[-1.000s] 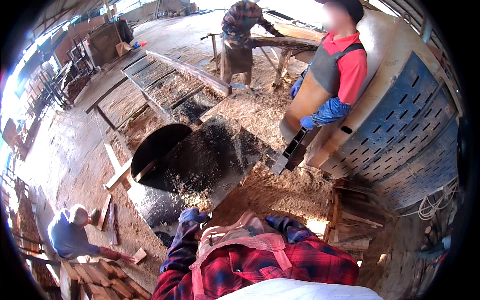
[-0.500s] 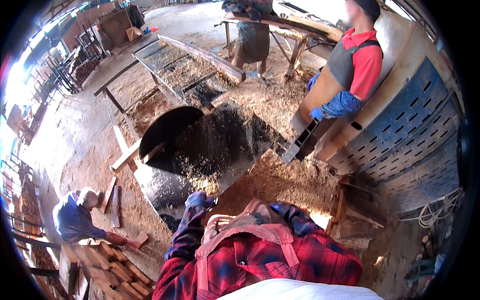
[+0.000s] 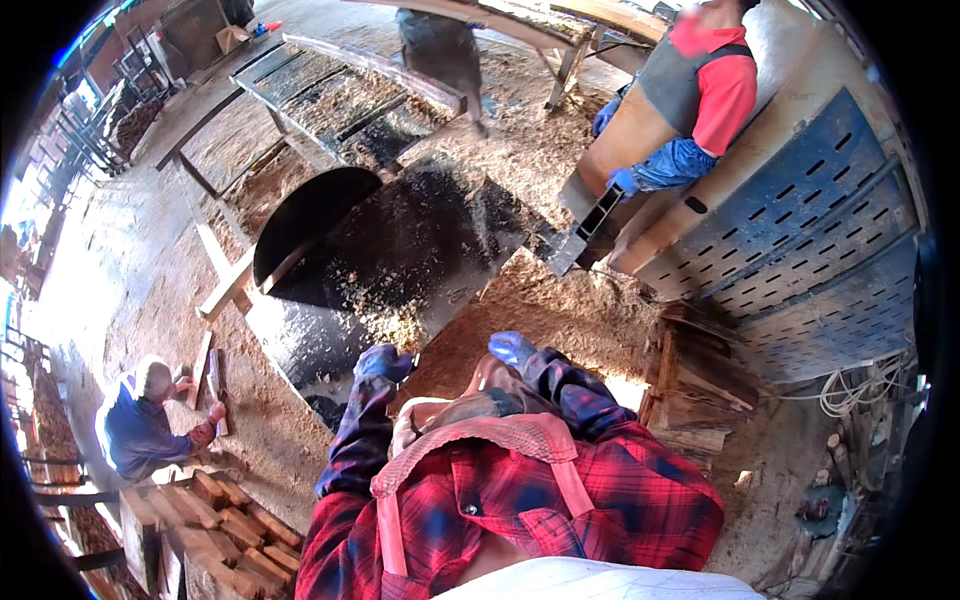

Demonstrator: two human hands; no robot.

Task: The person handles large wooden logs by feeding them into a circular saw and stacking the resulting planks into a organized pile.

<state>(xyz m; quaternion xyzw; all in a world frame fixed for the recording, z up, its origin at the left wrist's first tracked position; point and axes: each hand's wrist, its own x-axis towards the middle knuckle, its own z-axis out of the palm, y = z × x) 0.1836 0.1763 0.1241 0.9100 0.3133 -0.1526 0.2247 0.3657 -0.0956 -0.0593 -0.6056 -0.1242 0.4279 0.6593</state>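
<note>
My left hand [image 3: 383, 362], in a blue glove, is closed at the near edge of the dark metal table [image 3: 420, 235], beside a small heap of sawdust [image 3: 392, 322]. A small metal end shows by its fingers; what it grips is too small to name. My right hand [image 3: 512, 348], also blue-gloved, hangs in front of my body over the sawdust-covered floor, apart from the table. Its fingers are smeared, and nothing can be made out in it. A large dark half-disc [image 3: 312, 228], like a circular saw blade, stands up from the table's left side.
A co-worker in a red shirt [image 3: 728, 95] stands at the right, one gloved hand at a metal bracket [image 3: 590, 225]. Another person [image 3: 150, 420] crouches at the left by wooden strips [image 3: 200, 370]. Stacked wood blocks [image 3: 240, 535] lie lower left; a slotted blue panel [image 3: 800, 220] stands right.
The view has shifted, so the table sits higher and further left. My right hand has come out forward from beside my chest. The crouching person now has both hands at the strips.
</note>
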